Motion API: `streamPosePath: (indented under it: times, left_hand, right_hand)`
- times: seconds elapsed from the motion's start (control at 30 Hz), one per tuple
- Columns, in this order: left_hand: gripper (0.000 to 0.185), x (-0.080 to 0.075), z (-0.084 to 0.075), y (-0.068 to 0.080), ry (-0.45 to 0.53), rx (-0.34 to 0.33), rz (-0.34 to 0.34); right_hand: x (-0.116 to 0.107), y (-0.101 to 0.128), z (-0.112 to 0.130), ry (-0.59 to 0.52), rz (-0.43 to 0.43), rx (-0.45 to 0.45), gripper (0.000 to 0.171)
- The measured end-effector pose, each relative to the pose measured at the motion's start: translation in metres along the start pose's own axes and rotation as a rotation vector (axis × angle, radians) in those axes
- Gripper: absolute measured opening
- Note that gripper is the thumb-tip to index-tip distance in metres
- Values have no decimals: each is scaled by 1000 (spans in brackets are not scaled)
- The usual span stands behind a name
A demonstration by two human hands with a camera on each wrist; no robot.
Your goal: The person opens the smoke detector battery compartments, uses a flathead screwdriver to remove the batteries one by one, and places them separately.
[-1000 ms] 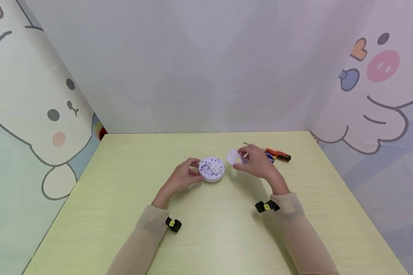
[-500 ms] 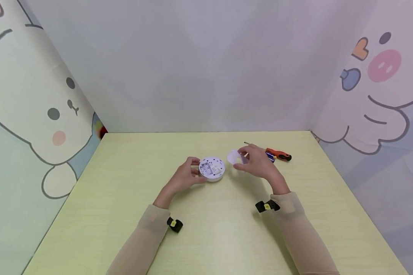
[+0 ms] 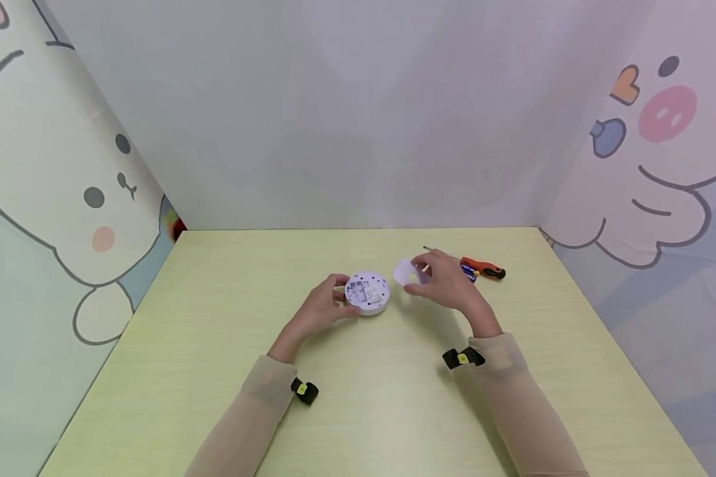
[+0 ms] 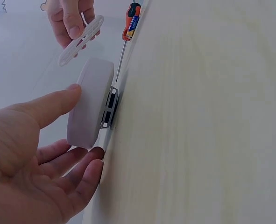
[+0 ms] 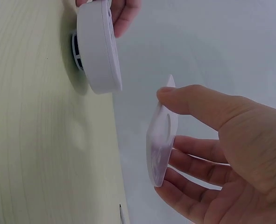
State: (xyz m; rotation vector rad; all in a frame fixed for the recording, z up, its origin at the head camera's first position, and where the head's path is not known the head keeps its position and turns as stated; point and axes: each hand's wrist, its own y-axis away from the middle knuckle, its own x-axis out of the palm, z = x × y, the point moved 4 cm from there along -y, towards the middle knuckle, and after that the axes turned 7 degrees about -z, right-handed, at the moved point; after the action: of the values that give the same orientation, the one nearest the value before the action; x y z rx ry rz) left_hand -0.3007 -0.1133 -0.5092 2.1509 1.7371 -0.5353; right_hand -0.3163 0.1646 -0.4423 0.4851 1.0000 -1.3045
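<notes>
A round white device [image 3: 367,293] sits near the middle of the yellow-green table [image 3: 215,344], its open underside with a battery bay facing up. My left hand [image 3: 337,299] grips its left edge. In the left wrist view the thumb [image 4: 58,103] lies on the device [image 4: 92,100] and the fingers curl beneath it, one side raised off the table. My right hand [image 3: 422,278] hovers just right of it and pinches a thin white cover plate [image 3: 404,271]. In the right wrist view the plate [image 5: 162,144] sits between thumb and fingers, apart from the device [image 5: 99,46].
A screwdriver with a red and black handle [image 3: 482,269] lies behind my right hand, and a small blue battery [image 3: 468,270] lies beside it. Patterned cloth walls close off the table at the back and on both sides.
My left hand has shifted its hold on the device, which has turned slightly on the spot. The right hand and its plate have barely moved.
</notes>
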Motion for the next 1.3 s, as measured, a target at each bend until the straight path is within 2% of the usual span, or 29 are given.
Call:
streamPosePath:
  times: [0.23, 0.47, 0.67, 0.87, 1.3]
  left_hand:
    - [75, -1, -2, -1, 1, 37, -8]
    - [75, -2, -3, -2, 1, 59, 13]
    - [77, -3, 0, -1, 35, 22, 11]
    - [69, -3, 5, 1, 76, -17, 21]
    - [63, -6, 4, 2, 74, -11, 10]
  right_hand:
    - [-2, -2, 4, 10, 7, -25, 60]
    - [-1, -1, 6, 10, 3, -53, 58]
    - [6, -2, 18, -1, 22, -106, 57]
    - [13, -9, 36, 36, 71, -185, 56]
    - [37, -33, 60, 132, 257, -337, 51]
